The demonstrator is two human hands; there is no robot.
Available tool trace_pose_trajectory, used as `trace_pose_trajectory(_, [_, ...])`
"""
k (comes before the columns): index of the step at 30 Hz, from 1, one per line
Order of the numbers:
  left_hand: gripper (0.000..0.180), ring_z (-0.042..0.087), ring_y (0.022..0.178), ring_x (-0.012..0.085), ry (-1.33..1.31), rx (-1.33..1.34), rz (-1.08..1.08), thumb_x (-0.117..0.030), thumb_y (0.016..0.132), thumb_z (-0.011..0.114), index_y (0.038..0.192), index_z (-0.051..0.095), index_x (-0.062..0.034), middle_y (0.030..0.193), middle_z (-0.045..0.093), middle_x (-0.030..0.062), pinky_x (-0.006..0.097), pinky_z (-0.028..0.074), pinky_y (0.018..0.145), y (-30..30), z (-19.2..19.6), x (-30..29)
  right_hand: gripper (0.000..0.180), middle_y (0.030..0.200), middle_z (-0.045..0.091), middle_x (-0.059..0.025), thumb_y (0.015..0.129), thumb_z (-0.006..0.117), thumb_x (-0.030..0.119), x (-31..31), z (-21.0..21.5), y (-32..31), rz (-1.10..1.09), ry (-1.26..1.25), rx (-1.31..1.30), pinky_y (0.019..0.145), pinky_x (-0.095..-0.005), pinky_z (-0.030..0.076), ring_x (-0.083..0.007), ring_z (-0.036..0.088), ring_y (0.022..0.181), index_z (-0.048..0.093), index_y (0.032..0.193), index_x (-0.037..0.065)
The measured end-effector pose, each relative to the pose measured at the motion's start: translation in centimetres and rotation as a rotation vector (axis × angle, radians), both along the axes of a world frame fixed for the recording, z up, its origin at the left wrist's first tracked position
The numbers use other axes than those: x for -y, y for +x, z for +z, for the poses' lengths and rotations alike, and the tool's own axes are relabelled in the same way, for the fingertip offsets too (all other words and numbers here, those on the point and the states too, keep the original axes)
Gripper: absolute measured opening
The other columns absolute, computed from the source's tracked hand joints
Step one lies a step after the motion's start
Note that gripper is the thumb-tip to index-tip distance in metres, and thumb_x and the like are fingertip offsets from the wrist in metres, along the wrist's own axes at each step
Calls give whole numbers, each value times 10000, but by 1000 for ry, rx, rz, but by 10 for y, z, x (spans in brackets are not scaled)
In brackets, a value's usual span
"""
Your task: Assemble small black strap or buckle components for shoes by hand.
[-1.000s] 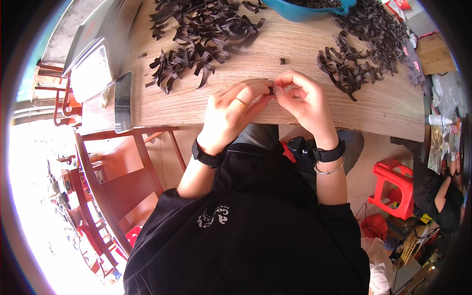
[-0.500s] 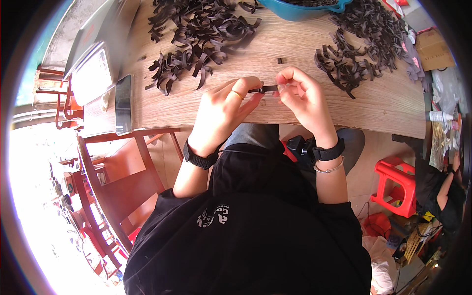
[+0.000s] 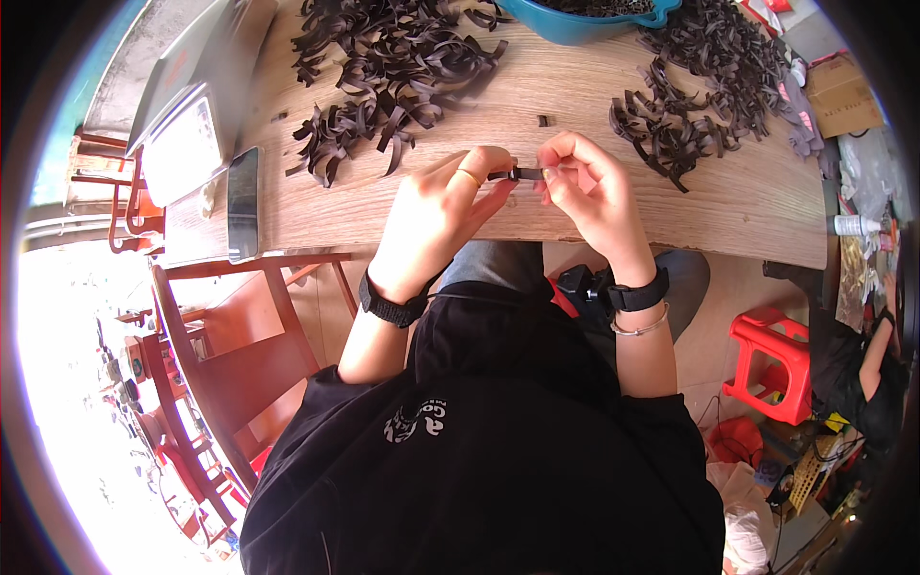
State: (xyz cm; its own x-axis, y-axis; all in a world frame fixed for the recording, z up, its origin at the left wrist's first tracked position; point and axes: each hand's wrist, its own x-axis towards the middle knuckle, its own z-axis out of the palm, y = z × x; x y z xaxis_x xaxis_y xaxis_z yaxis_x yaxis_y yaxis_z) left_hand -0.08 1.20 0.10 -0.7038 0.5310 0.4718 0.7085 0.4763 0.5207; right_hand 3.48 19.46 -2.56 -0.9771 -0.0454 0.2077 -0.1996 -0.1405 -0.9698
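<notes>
Above the table's front edge, a short dark strap [image 3: 529, 174] runs between my two hands, with a small black buckle-like piece [image 3: 515, 174] around it near the left fingertips. My left hand [image 3: 441, 206], with a ring on one finger, pinches the strap's left end. My right hand [image 3: 594, 192] pinches the right end between thumb and forefinger. The ends inside my fingers are hidden. Beyond my hands, a tiny dark piece [image 3: 543, 121] lies on the wooden table [image 3: 537, 216]. One heap of dark strips [image 3: 383, 72] is at left, another heap [image 3: 671, 120] at right.
A blue basin [image 3: 556, 24] with small dark pieces stands at the far side. A phone [image 3: 244, 206] lies at the table's left edge, near a grey box-like object [image 3: 206, 77]. A wooden chair [image 3: 249, 355] is at left, a red stool [image 3: 771, 364] at right. Another person's arm [image 3: 874, 359] shows far right.
My hands keep their pinch on the strap with hardly any movement. Slightly more of the strap and black piece shows between the fingers. The whole view has shifted a little.
</notes>
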Motion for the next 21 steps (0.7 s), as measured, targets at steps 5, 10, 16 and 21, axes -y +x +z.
trace_pose_trajectory(5, [258, 681, 788, 199, -9, -9, 17, -7, 708, 747, 922, 609, -48, 864, 684, 66, 277, 527, 701, -1, -1, -1, 94, 869, 546, -3, 880, 589, 49, -1, -2, -1, 22, 1, -62, 670, -211, 473, -63, 530, 762, 544, 931, -16])
trace_pose_trajectory(10, [275, 644, 642, 218, 122, -160, 4, -25, 729, 727, 943, 559, -62, 806, 657, 62, 302, 507, 560, -4, -5, 2, 126, 846, 589, -6, 921, 573, 101, -2, 3, -4, 56, -29, 51, 607, -207, 471, -59, 555, 729, 581, 981, -10])
trace_pose_trajectory(16, [334, 651, 682, 206, 126, -296, -29, -27, 685, 748, 971, 580, -69, 884, 668, 59, 302, 517, 574, -5, -2, -2, 203, 886, 644, -27, 927, 583, 129, 2, 0, -2, 98, 68, 95, 572, -202, 456, -54, 573, 726, 621, 1068, -12])
trace_pose_trajectory(21, [352, 658, 712, 213, 123, -316, -7, -59, 681, 759, 986, 584, -80, 907, 667, 56, 296, 526, 596, -6, -6, -6, 211, 874, 648, -19, 922, 596, 141, 2, 2, -3, 109, 59, 93, 555, -201, 444, -52, 576, 727, 629, 1068, -9])
